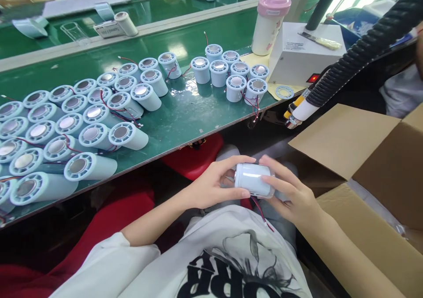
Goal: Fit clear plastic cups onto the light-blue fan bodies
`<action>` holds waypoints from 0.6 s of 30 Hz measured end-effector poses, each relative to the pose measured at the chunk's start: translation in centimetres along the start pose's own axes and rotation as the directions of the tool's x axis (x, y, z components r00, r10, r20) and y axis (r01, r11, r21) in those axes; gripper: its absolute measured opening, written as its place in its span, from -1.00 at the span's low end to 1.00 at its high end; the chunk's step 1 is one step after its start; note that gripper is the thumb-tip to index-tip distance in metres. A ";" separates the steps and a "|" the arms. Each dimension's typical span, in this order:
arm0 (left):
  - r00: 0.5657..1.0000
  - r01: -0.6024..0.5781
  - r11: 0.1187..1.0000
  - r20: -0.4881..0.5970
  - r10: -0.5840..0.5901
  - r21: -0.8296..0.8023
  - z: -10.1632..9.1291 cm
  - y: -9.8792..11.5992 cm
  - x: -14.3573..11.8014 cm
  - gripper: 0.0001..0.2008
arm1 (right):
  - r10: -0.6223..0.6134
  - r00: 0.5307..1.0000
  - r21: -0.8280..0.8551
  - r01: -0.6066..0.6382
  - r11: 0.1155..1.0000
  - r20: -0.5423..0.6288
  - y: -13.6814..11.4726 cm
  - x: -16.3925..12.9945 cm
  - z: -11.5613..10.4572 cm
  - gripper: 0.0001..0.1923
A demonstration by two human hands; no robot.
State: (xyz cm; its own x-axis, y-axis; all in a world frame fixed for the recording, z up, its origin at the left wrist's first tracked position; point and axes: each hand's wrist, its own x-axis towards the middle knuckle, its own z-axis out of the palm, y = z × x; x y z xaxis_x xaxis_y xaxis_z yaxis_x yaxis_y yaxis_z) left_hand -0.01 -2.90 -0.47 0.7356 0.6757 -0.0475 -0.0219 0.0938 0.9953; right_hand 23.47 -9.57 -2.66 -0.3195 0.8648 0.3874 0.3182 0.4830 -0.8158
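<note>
- Down at the lap: the pale blue cylinder [254, 180] lies sideways between both hands, below the counter edge.
- Left hand [211, 184] has its grip wrapped on the cylinder's left end, thumb underneath.
- Right hand [292, 191] cups the right end, fingers over the top; a red wire [259, 210] dangles beneath.
- Right: open cardboard box [373, 165].
- Beyond: green counter [185, 113] crowded with matching cylinders [79, 126].

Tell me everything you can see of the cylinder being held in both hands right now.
The pale blue cylinder looks like smooth, glossy plastic, catching window reflections. It lies on its side, above the person's lap, below the green table's edge. The left hand grips its left end, the right hand its right. Thin red wires trail from beneath. Its end faces are hidden.
</note>
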 end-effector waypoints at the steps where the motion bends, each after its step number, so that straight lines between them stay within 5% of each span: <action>1: 1.000 0.000 1.000 0.015 0.000 -0.002 -0.1 0.0 0.0 -0.35 | 0.014 1.000 0.010 -0.014 1.000 0.005 0.0 -0.1 0.0 -0.27; 3: 0.997 -0.051 0.999 0.050 0.050 0.008 -0.3 0.2 0.1 -0.30 | 0.175 0.984 0.179 -0.176 0.968 0.022 -0.3 -0.2 0.0 -0.34; 7: 0.990 -0.103 0.994 0.102 0.099 0.027 -0.6 0.6 0.0 -0.26 | 0.476 0.868 0.518 -0.474 0.712 0.140 -0.9 0.0 0.0 -0.47; 12: 0.990 0.030 0.996 0.141 -0.018 -0.088 -0.2 -0.1 -0.2 -0.22 | 0.520 0.844 0.447 -0.518 0.729 0.130 -1.0 0.0 -0.5 -0.51; 18: 0.977 0.179 0.963 0.150 -0.150 -0.204 0.2 -2.4 -0.3 -0.28 | 0.551 0.795 0.474 -0.599 0.645 0.254 -0.5 -0.7 1.0 -0.44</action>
State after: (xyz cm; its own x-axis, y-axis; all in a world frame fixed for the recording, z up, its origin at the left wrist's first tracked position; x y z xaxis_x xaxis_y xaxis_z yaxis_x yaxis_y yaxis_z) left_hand -0.03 -3.51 -2.81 0.8235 0.5371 -0.1828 -0.0276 0.3598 0.9326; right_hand 22.69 -10.58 -2.96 -0.3051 0.9186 -0.2510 -0.0260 -0.2715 -0.9621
